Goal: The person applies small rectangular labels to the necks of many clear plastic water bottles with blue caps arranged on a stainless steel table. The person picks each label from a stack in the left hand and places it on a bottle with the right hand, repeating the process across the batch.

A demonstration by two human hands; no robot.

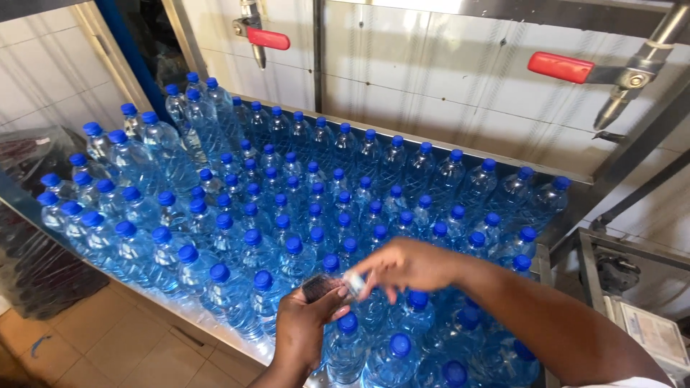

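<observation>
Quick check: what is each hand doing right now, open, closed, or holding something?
Left hand: closed around a small dark stack of clear sleeves, above the blue-capped bottles.
Right hand: fingers pinching one small clear piece at the stack's edge.

Bright even daylight, glints on the bottles (302, 208), wide-angle bending at edges, hands motion-blurred.

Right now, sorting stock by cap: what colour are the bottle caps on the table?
Blue, all that show: the bottle caps are plain blue, clearest in the head view.

The single head camera looked down and forward from close above the worktop (215, 327), facing the tiled wall (445, 65), with the bottles (316, 194) filling the middle of view
</observation>
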